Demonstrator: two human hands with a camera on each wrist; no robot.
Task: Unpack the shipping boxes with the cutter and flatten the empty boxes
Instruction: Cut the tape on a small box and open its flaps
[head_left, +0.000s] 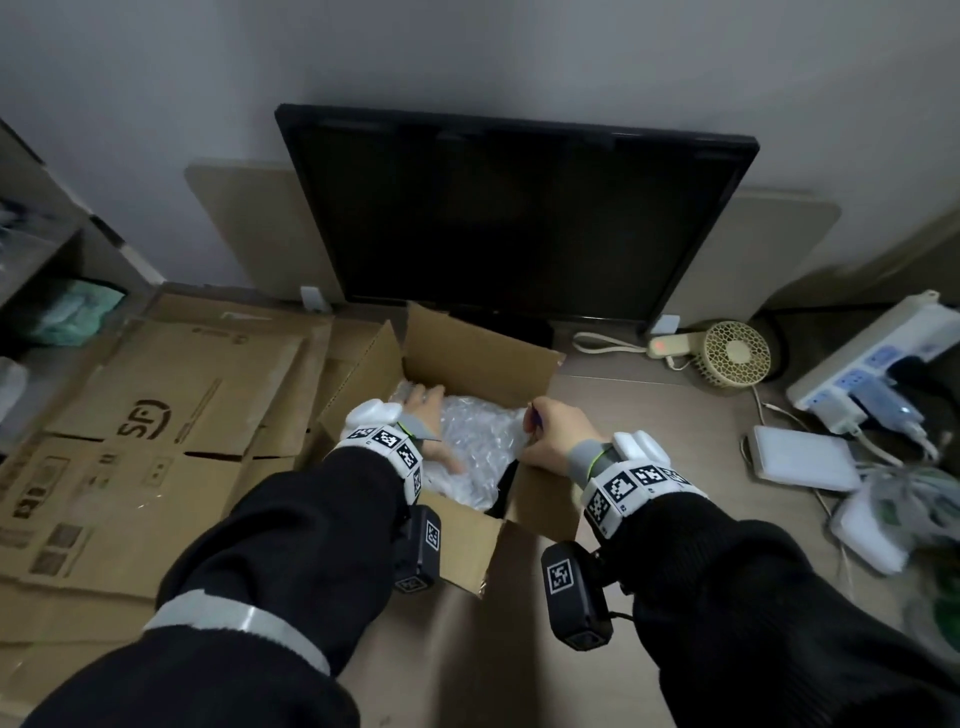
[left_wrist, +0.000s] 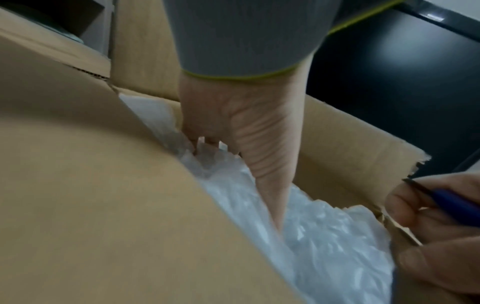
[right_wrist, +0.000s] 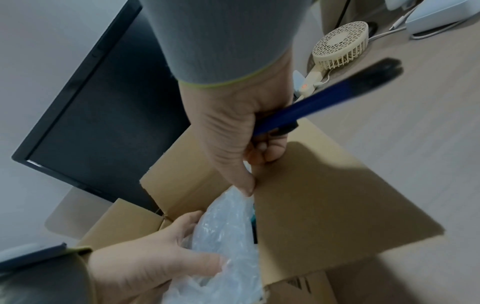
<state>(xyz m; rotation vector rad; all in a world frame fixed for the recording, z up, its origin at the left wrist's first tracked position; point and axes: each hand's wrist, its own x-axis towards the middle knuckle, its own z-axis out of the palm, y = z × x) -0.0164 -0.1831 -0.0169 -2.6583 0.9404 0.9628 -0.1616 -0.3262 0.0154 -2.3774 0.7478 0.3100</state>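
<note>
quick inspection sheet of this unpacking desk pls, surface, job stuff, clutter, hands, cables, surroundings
surface: wood-look desk.
job's things: open box holding bubble wrap; flattened boxes stacked at left.
clutter: small fan, white flat device.
hands: left hand grips the bubble wrap; right hand holds the blue cutter and the right flap.
cables: power strip with plugs and leads.
surroundings: dark monitor against the wall.
</note>
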